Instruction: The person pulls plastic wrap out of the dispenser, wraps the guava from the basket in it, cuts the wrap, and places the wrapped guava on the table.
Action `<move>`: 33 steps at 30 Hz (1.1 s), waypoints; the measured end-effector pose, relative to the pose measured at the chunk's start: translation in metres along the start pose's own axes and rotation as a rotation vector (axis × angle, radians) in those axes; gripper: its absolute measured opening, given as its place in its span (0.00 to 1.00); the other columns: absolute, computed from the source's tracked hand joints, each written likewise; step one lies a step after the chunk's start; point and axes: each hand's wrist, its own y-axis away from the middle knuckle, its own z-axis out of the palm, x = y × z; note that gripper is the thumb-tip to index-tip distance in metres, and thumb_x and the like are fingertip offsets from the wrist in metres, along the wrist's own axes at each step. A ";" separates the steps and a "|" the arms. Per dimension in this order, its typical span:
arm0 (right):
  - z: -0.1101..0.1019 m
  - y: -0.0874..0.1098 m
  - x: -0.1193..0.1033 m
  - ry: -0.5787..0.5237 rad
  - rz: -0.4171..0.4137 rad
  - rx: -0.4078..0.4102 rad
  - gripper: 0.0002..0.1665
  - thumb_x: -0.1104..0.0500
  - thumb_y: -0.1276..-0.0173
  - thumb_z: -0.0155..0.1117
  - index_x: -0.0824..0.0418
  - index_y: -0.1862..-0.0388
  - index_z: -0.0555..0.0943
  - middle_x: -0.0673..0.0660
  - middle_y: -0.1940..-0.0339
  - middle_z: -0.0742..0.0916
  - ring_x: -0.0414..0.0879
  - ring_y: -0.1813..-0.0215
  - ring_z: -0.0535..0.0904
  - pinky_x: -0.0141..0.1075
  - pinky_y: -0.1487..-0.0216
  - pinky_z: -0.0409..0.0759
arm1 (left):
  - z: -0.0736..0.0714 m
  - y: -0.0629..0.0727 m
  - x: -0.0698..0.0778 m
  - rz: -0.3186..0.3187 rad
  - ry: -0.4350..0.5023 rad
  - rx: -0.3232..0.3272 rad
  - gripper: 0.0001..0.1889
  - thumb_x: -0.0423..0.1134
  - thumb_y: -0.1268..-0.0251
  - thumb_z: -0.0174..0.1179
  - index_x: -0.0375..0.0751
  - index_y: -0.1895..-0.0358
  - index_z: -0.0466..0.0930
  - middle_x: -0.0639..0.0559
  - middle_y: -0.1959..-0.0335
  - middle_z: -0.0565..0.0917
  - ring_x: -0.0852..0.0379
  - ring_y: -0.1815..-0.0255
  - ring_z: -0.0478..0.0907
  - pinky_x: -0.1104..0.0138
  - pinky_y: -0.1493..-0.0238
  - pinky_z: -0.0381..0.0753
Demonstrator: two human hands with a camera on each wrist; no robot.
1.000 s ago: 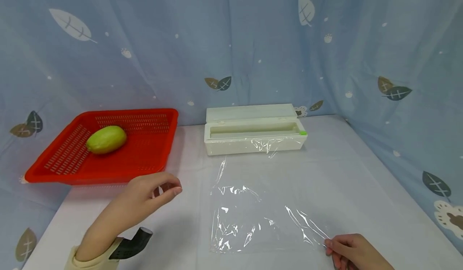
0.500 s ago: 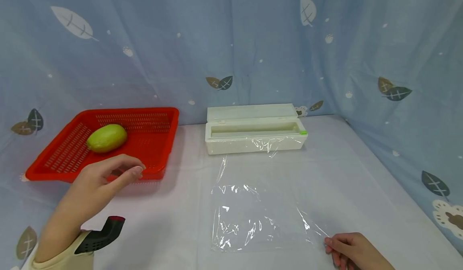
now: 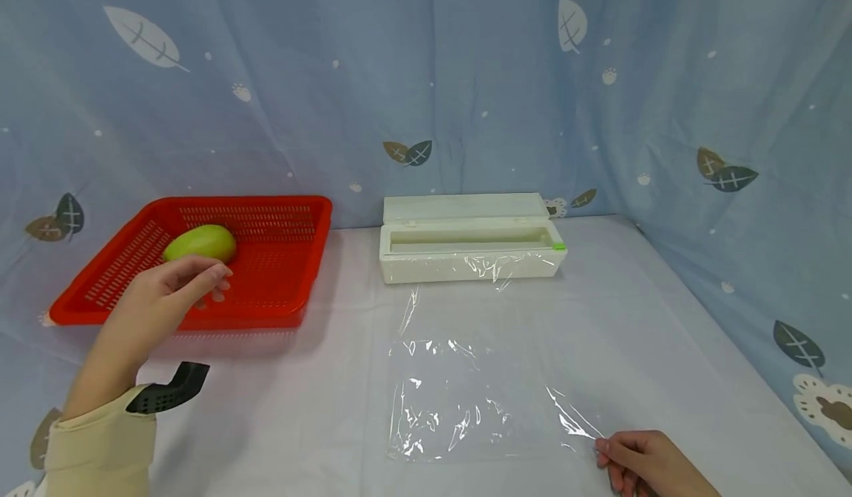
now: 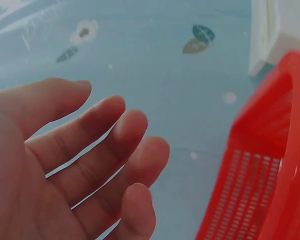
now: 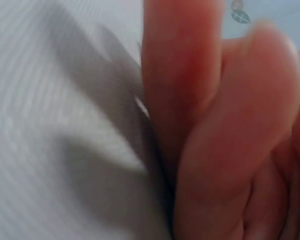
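My left hand (image 3: 163, 290) hovers over the front of the red basket (image 3: 302, 290), its fingers loosely bent with nothing in them, as the left wrist view of the same hand (image 4: 80, 155) confirms. Just behind its fingers, an oval yellow-green fruit (image 3: 211, 242) lies in the basket, partly covered by the hand. At the lower right, my right hand (image 3: 655, 461) pinches the near right corner of a clear sheet of plastic wrap (image 3: 459, 401). Spread over the white tabletop, the sheet runs back to a white wrap dispenser (image 3: 459, 266) with its lid raised. Curled fingers (image 5: 230, 135) fill the right wrist view.
A blue curtain (image 3: 466, 75) with leaf prints hangs behind and along the sides of the table (image 3: 319, 416). A black wrist camera mount (image 3: 169, 390) sticks out beneath the left wrist. The dispenser carries a small green piece (image 3: 559, 246) at its right end.
My left hand has moved left and away from me, from in front of the basket to over it, near the fruit. The right hand keeps its pinch on the plastic wrap, almost unmoved.
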 end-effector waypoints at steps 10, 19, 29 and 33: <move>-0.001 0.000 0.001 -0.012 0.006 0.008 0.23 0.47 0.34 0.51 0.67 0.70 0.78 0.56 0.81 0.79 0.38 0.84 0.70 0.31 0.84 0.72 | -0.016 -0.040 -0.021 -0.057 0.072 -0.027 0.26 0.61 0.39 0.43 0.47 0.47 0.69 0.46 0.57 0.73 0.52 0.59 0.69 0.73 0.67 0.74; 0.002 -0.002 -0.001 -0.024 0.010 0.010 0.24 0.47 0.34 0.51 0.68 0.71 0.78 0.55 0.82 0.78 0.39 0.84 0.70 0.31 0.84 0.72 | -0.021 -0.074 -0.041 -0.093 0.036 -0.078 0.31 0.64 0.39 0.40 0.46 0.42 0.65 0.45 0.48 0.68 0.52 0.55 0.69 0.71 0.66 0.75; 0.010 -0.008 0.004 -0.048 0.006 -0.007 0.23 0.47 0.35 0.52 0.67 0.71 0.79 0.55 0.83 0.79 0.40 0.84 0.68 0.29 0.84 0.70 | -0.025 -0.089 -0.068 -0.133 0.072 -0.123 0.35 0.62 0.38 0.39 0.36 0.39 0.59 0.38 0.44 0.65 0.42 0.49 0.68 0.68 0.64 0.78; 0.010 -0.008 0.005 -0.056 -0.012 -0.011 0.23 0.47 0.34 0.51 0.68 0.71 0.78 0.55 0.83 0.79 0.40 0.84 0.68 0.29 0.85 0.69 | -0.026 -0.093 -0.076 -0.145 0.058 -0.124 0.37 0.62 0.37 0.38 0.32 0.38 0.57 0.34 0.42 0.63 0.38 0.48 0.65 0.65 0.63 0.78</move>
